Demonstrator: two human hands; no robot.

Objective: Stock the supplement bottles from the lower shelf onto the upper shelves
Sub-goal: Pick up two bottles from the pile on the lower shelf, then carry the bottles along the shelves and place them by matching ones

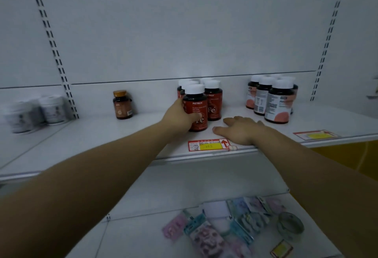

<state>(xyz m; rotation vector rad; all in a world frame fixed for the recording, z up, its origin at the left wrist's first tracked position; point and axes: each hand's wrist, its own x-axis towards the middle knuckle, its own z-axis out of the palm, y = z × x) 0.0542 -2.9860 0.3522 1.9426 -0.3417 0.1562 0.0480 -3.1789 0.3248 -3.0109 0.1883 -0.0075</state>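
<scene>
On the white upper shelf (122, 134) stands a cluster of red-labelled bottles with white caps. My left hand (180, 117) grips the front red bottle (197, 104) from its left side, thumb across the label; the bottle stands upright on the shelf. Another red bottle (213, 102) stands just behind and to the right, with more behind it. My right hand (240, 130) rests flat on the shelf, fingers straight, to the right of the gripped bottle and holding nothing.
A brown bottle with an orange cap (122, 105) stands alone further left. Several pink-labelled bottles (277, 104) stand at the right. White jars (53, 109) sit on the neighbouring shelf at left. Price tags (208, 145) line the front edge. Blister packs (206, 235) and a tape roll (290, 226) lie on the lower shelf.
</scene>
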